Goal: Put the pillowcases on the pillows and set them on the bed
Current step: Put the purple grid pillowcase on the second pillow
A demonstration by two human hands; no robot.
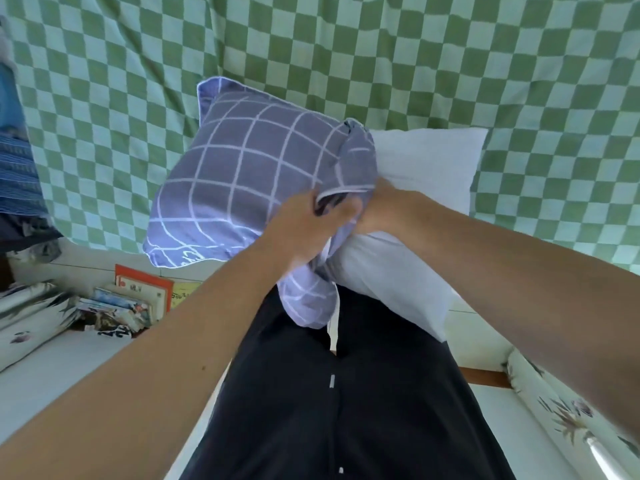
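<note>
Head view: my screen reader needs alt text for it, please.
Both hands pull a purple grid-patterned pillowcase over a white pillow, about half covered, above a green checkered bed sheet. The left hand and right hand grip the bunched opening. Books lie lower left.

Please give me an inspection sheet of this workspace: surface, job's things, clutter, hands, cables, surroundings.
Surface: bed covered by a green checked sheet, wrinkled.
Job's things: white pillow about half inside the purple grid pillowcase; the case is bunched at its opening.
Clutter: books stacked on the floor at the left; folded blue fabric at the left edge.
Hands: left hand and right hand both grip the bunched pillowcase edge.
Cables: nothing seen.
Surroundings: pale floor; floral fabric at the lower right.
</note>
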